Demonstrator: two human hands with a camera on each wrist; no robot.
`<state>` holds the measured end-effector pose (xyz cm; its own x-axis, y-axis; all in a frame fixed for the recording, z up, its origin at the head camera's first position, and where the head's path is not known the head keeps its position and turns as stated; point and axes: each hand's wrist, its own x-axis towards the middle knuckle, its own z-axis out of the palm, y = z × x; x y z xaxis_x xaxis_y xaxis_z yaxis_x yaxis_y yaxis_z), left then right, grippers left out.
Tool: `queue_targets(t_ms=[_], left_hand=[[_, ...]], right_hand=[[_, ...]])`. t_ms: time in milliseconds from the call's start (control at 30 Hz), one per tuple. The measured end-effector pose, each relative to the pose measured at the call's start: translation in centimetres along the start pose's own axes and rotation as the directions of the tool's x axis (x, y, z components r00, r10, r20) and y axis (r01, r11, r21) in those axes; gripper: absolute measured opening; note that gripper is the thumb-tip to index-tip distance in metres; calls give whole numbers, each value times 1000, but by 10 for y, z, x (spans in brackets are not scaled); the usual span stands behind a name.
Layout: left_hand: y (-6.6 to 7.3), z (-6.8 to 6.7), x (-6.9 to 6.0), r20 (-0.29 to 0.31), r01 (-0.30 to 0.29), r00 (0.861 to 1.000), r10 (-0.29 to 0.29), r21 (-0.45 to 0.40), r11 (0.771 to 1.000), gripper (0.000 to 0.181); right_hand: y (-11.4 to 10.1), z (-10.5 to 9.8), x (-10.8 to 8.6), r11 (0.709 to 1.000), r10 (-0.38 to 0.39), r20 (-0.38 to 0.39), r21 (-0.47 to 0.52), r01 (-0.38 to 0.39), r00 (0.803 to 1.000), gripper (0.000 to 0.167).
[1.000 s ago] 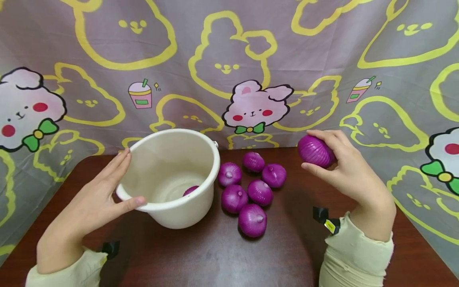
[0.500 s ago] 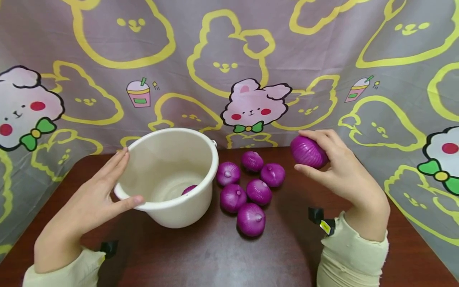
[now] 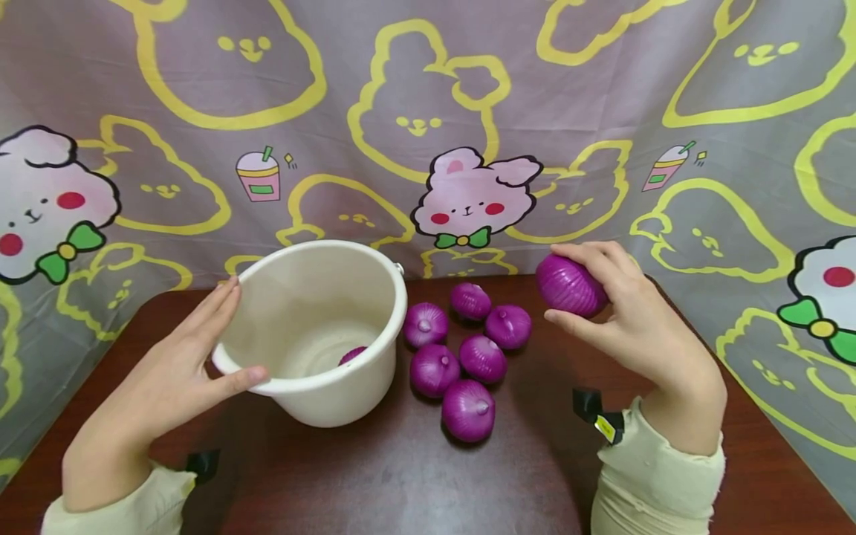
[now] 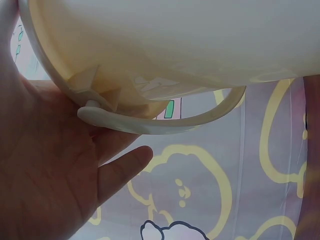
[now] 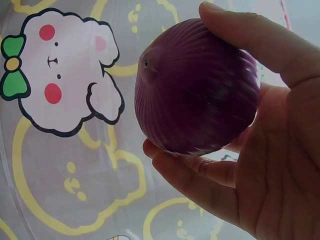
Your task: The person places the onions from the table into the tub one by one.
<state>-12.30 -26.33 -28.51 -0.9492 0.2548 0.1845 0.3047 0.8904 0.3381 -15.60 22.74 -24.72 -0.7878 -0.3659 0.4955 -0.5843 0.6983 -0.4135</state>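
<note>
A white bucket (image 3: pixel 337 397) stands on the table at centre left, with one purple onion (image 3: pixel 352 354) partly visible inside. My left hand (image 3: pixel 170 371) rests against the bucket's left rim, its fingers straight along the side and its thumb on the front edge. In the left wrist view the bucket's handle (image 4: pixel 175 122) hangs beside that hand (image 4: pixel 50 150). My right hand (image 3: pixel 642 319) holds another purple onion (image 3: pixel 570 286) above the table, right of the bucket. The right wrist view shows this onion (image 5: pixel 195 95) between thumb and fingers.
Several purple onions, one nearest me (image 3: pixel 468 411), sit in a cluster on the dark wooden table (image 3: pixel 374 483), just right of the bucket. A patterned cloth (image 3: pixel 321 156) hangs behind the table.
My right hand has shifted slightly left with the onion still held. My left hand stays at the bucket's rim, and the onions on the table keep their places.
</note>
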Motion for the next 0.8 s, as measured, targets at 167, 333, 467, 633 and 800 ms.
queue_targets(t_ms=[167,333,467,633,800], left_hand=[[0,0,0,3,4,1000,-4,10,1000,105],[0,0,0,2,6,1000,-6,6,1000,105],[1,0,0,5,7,1000,-7,7,1000,105],[2,-1,0,15,12,1000,-13,20,1000,105],[2,-1,0,17,15,1000,-15,23,1000,105]], right_hand=[[-2,3,1,999,-42,-4,5,42,999,73],[-4,5,3,997,-73,-3,22,73,997,74],[-6,7,5,998,-68,15,16,67,998,73],[-8,8,5,997,-69,28,16,69,997,72],[-11,8,5,997,-74,38,32,73,997,72]])
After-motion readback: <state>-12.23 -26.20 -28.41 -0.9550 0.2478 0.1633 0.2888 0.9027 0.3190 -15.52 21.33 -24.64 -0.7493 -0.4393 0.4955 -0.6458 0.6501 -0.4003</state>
